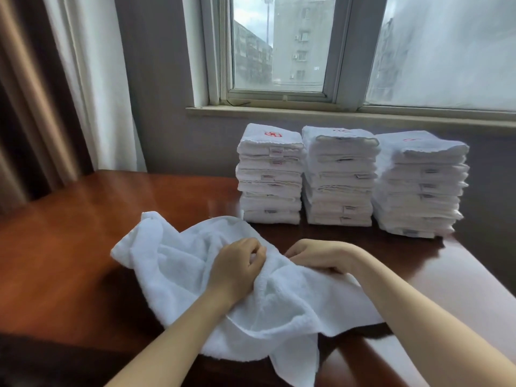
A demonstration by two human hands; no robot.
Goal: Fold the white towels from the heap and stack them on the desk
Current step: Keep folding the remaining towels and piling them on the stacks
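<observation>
My left hand (pixel 237 265) clenched on a fold of the rumpled white towel (pixel 178 272), my right hand (pixel 317 256) just beside it pinching its edge, towel sprawled beneath both on the wooden desk (pixel 83 233), three stacks of folded towels (pixel 339 180) beyond my knuckles

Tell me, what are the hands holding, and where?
The crumpled towel: the left hand bunches cloth near its middle, and the right hand pinches the edge beside it.
</observation>
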